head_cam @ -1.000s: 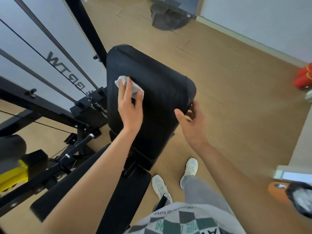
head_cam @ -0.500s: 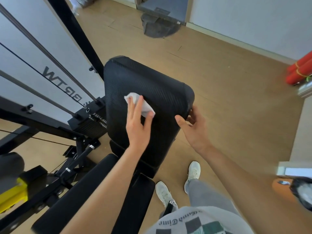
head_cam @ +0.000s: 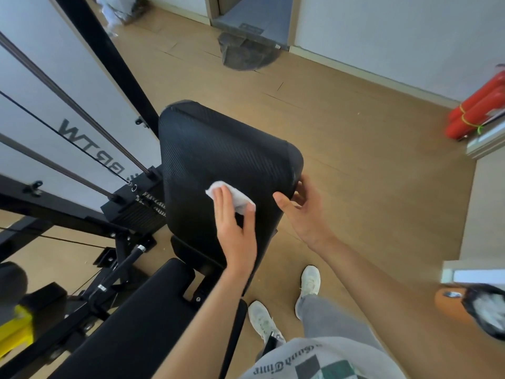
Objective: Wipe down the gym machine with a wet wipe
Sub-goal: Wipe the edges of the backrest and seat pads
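Observation:
The gym machine's black textured back pad stands tilted in the middle of the view, above the black seat pad. My left hand lies flat on the lower part of the back pad, its straight fingers pressing a white wet wipe against the surface. My right hand holds the pad's lower right edge, thumb on the front and fingers curled behind it.
The black frame, cables and weight stack stand to the left, with a yellow part at the lower left. Red rolls lie by the right wall, and a grey mat by the doorway. My white shoes are on the wooden floor.
My left hand has slid the wipe down and to the right across the back pad. My right hand has kept its hold on the pad's edge.

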The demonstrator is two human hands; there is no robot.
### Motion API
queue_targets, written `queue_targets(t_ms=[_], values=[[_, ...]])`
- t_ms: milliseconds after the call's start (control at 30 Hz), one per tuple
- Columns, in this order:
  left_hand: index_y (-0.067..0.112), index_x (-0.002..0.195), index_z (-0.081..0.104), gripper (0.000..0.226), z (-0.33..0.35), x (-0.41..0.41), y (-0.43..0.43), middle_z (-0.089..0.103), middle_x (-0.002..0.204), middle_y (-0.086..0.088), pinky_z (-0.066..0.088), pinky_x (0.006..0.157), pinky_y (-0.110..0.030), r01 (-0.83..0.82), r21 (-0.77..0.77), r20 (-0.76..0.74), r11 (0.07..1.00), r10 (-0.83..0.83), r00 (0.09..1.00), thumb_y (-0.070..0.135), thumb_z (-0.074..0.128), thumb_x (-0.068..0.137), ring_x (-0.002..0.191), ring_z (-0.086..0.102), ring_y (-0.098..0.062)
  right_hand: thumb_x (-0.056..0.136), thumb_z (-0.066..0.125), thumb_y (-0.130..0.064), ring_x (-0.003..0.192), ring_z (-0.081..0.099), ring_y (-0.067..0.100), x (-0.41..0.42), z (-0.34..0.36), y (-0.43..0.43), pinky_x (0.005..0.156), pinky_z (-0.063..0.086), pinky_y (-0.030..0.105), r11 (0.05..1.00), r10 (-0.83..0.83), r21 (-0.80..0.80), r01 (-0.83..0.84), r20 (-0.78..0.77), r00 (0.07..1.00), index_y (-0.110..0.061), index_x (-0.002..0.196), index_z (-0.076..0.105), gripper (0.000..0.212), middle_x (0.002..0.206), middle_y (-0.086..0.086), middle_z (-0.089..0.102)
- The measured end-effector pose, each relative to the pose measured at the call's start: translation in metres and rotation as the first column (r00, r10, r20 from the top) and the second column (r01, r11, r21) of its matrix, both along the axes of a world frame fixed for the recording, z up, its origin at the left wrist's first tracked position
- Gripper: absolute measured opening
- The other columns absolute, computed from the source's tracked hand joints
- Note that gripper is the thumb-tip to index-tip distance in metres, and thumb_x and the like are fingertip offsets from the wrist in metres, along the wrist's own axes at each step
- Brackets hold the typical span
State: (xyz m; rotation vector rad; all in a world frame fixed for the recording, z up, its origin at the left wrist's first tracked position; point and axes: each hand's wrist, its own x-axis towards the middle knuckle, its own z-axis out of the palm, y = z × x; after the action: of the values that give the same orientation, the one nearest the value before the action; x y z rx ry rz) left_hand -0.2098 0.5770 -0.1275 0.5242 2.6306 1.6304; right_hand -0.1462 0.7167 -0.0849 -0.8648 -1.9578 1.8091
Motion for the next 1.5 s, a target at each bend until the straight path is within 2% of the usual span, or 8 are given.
queue_targets(t_ms=[133, 400, 667, 800, 1000, 1233, 1400, 1500], values=[[0.011, 0.158, 0.034, 0.071, -0.014, 0.023, -0.012, 0.026, 0.164, 0.002, 0.024, 0.122, -0.017, 0.064, -0.049, -0.004, 0.997, -0.064, 0.998, 0.020, 0.069, 0.097, 0.155, 0.026, -0.019, 0.091, 0.074, -0.031, 0.108, 0.066, 0.003, -0.001, -0.001, 0.001, 0.086, 0.060, 0.027, 1.000, -0.007, 0.003, 0.007, 0.007, 1.000, -0.029, 0.132, 0.053, 0.046, 0.120, -0.016, 0.066], [0.013, 0.157, 0.038, 0.067, 0.014, -0.051, -0.017, 0.033, 0.165, -0.007, 0.020, 0.115, -0.004, -0.043, 0.001, -0.001, 0.999, 0.043, 0.999, 0.024, 0.068, 0.098, 0.150, 0.028, -0.011, 0.092, 0.074, -0.029, 0.113, 0.066, 0.009, 0.000, -0.003, 0.000, 0.092, 0.058, 0.031, 1.000, 0.003, -0.020, -0.004, -0.015, 1.000, -0.031, 0.136, 0.051, 0.049, 0.125, -0.013, 0.066], [0.014, 0.155, 0.041, 0.064, -0.009, -0.023, -0.020, 0.038, 0.162, -0.005, 0.032, 0.119, -0.024, -0.083, 0.018, 0.071, 0.996, 0.082, 0.994, 0.028, 0.067, 0.098, 0.150, 0.035, -0.017, 0.092, 0.073, -0.033, 0.113, 0.066, 0.011, 0.000, -0.003, -0.002, 0.093, 0.058, 0.033, 1.000, -0.006, -0.013, 0.006, -0.005, 1.000, -0.028, 0.135, 0.052, 0.048, 0.125, -0.011, 0.066], [0.017, 0.157, 0.037, 0.068, -0.034, 0.019, -0.033, 0.037, 0.163, -0.005, 0.029, 0.115, -0.013, -0.077, -0.036, 0.201, 0.996, 0.083, 0.976, 0.026, 0.068, 0.097, 0.149, 0.035, -0.016, 0.093, 0.073, -0.028, 0.108, 0.066, 0.005, -0.001, -0.001, -0.005, 0.083, 0.056, 0.022, 0.999, -0.033, -0.012, 0.032, -0.013, 0.999, -0.026, 0.132, 0.053, 0.043, 0.118, -0.017, 0.067], [0.022, 0.159, 0.032, 0.069, -0.043, 0.004, -0.047, 0.033, 0.165, -0.002, 0.035, 0.122, -0.046, -0.148, -0.090, 0.330, 0.985, 0.169, 0.929, 0.034, 0.064, 0.099, 0.150, 0.034, -0.019, 0.095, 0.070, -0.027, 0.105, 0.065, 0.000, -0.002, 0.002, -0.013, 0.081, 0.054, 0.016, 0.998, -0.069, -0.001, 0.069, -0.010, 0.998, -0.034, 0.127, 0.053, 0.037, 0.110, -0.029, 0.067], [0.021, 0.156, 0.039, 0.065, -0.014, -0.090, -0.050, 0.037, 0.163, -0.002, 0.035, 0.122, -0.040, -0.183, 0.019, 0.209, 0.983, 0.175, 0.962, 0.035, 0.066, 0.098, 0.147, 0.038, -0.017, 0.093, 0.071, -0.036, 0.109, 0.065, 0.006, 0.002, -0.004, -0.021, 0.090, 0.058, 0.024, 0.991, -0.137, 0.012, 0.136, 0.031, 0.990, -0.025, 0.138, 0.051, 0.050, 0.120, -0.015, 0.067], [0.019, 0.155, 0.043, 0.061, -0.007, -0.093, -0.043, 0.038, 0.162, -0.002, 0.024, 0.109, -0.006, -0.193, 0.034, 0.140, 0.981, 0.186, 0.972, 0.032, 0.065, 0.100, 0.143, 0.032, -0.005, 0.089, 0.076, -0.038, 0.110, 0.064, 0.003, 0.011, -0.014, -0.030, 0.087, 0.058, 0.022, 0.994, -0.111, 0.023, 0.109, 0.102, 0.989, -0.031, 0.135, 0.052, 0.052, 0.119, -0.021, 0.066], [0.017, 0.153, 0.044, 0.059, -0.025, -0.060, -0.048, 0.039, 0.161, -0.003, 0.028, 0.113, -0.013, -0.184, 0.026, 0.186, 0.983, 0.176, 0.967, 0.030, 0.065, 0.099, 0.146, 0.037, -0.012, 0.086, 0.080, -0.036, 0.110, 0.065, 0.004, 0.018, -0.028, -0.039, 0.085, 0.059, 0.023, 0.997, -0.082, 0.019, 0.080, 0.153, 0.985, -0.033, 0.133, 0.054, 0.054, 0.119, -0.020, 0.065]])
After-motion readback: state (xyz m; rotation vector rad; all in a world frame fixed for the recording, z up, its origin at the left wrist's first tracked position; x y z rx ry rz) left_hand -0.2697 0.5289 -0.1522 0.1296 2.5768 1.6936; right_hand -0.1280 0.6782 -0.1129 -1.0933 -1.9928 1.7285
